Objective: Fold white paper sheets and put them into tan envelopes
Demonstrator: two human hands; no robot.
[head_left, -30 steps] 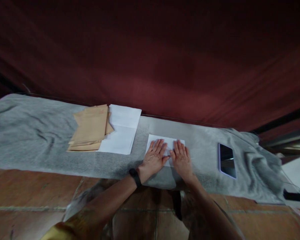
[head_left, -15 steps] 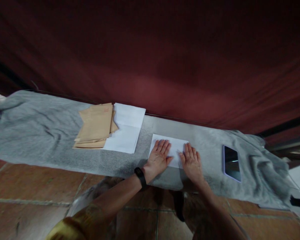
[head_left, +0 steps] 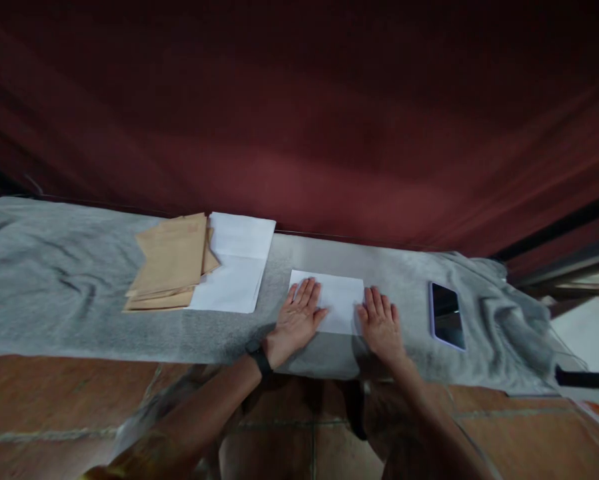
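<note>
A white sheet of paper point(head_left: 338, 301), which looks folded, lies flat on the grey cloth point(head_left: 279, 347) in front of me. My left hand point(head_left: 299, 315) rests palm down on its left part, fingers stretched out. At the sheet's right edge lies my right hand point(head_left: 380, 323), also flat with its fingers extended. Neither hand grips anything. To the left is a stack of white paper point(head_left: 234, 267) with a crease across it. Several brown envelopes point(head_left: 172, 257) lie partly over that stack.
A phone point(head_left: 447, 315) with a dark screen lies on the cloth to the right. Behind the cloth rises a dark red surface point(head_left: 299, 167). Tiled floor point(head_left: 69, 393) shows below the front edge. A white object point(head_left: 589, 333) stands at the far right.
My left hand has shifted slightly left across the paper, and my right hand sits at its right edge. The whole view has swung a little to the right.
</note>
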